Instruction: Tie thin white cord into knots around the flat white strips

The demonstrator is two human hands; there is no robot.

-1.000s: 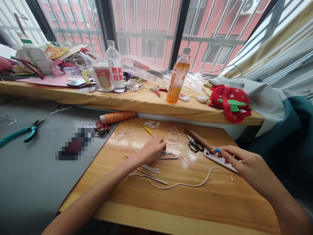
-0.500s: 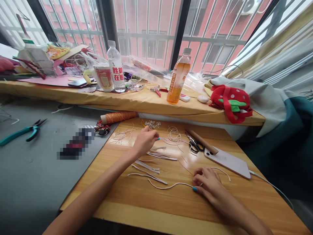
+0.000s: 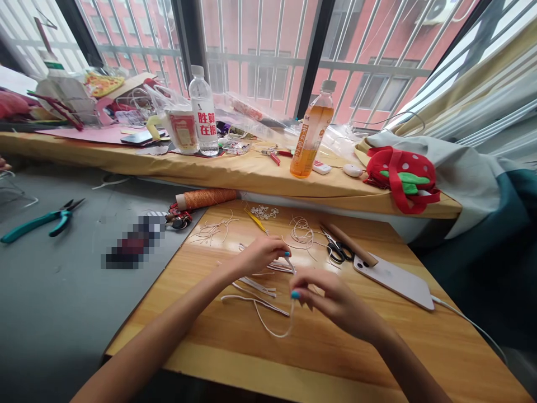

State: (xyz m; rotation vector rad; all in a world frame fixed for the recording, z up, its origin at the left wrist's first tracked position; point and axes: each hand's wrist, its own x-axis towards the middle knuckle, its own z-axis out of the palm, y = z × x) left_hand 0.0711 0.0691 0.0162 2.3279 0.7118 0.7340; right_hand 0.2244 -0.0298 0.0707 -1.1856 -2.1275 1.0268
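Cord (image 3: 272, 327), white, looped low over wooden desk (image 3: 235, 347), both ends rising to the hands. Right hand (image 3: 331, 296) nearest, fingers curled, thumb and forefinger pinched on one end of cord just above desk surface. Left hand (image 3: 262, 254) just beyond, touching or nearly touching right, fingertips closed on cord's other end. More cut white strands (image 3: 255, 288) flat on desk beneath and beside left hand. Further back: tangle of thin pale thread (image 3: 300, 229), scatter of short thread offcuts (image 3: 212, 228), small heap of white beads (image 3: 264, 211), yellow-handled tool (image 3: 255, 221) lying slantwise. Right of these, scissors (image 3: 338, 251) touching wooden rod (image 3: 350, 244); phone (image 3: 394, 279) face down just beside, cable trailing off right edge. Orange thread spool (image 3: 207, 198) on its side at desk's far left corner. Teal pliers (image 3: 39, 219) well apart on grey surface to left. Behind, cluttered sill (image 3: 235, 173): clear water bottle (image 3: 203, 118), orange drink bottle (image 3: 312, 137), strawberry pouch (image 3: 398, 176), barred window beyond.
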